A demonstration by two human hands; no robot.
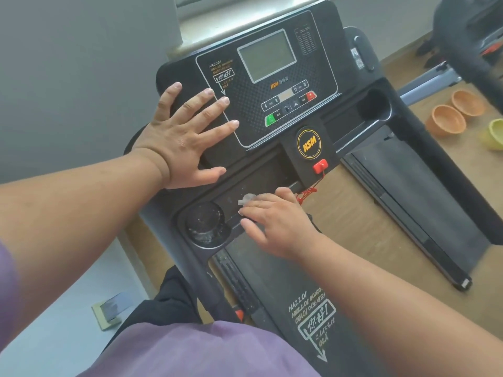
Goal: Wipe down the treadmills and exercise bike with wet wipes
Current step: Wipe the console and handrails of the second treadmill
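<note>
Person stands at the treadmill (408,213), leaning over its console (272,85). Left hand (185,137) lies flat on the console's left edge, fingers spread wide, palm down, grip apart and holding nothing; it looks like a brace so the body can lean in while the other hand scrubs. Left forearm runs in straight from the lower left corner of the view, wrist slightly bent back.

Right hand (275,221) presses the wet wipe (246,198) onto the tray below the console, just right of the left cup holder (206,223). Fingers are extended and close together, flattening the wipe instead of pinching it, so pressure spreads over the dusty plastic. Only a crumpled white corner of the wipe shows past the fingertips; the rest is probably under the palm, hard to tell. Cup holder shows whitish residue, likely not yet wiped.

Red safety key (319,166) with its cord hangs at the tray's right side, just beside the right hand's knuckles, so it could snag. Orange bowls (446,119) sit on the floor well apart, right of the treadmill.
</note>
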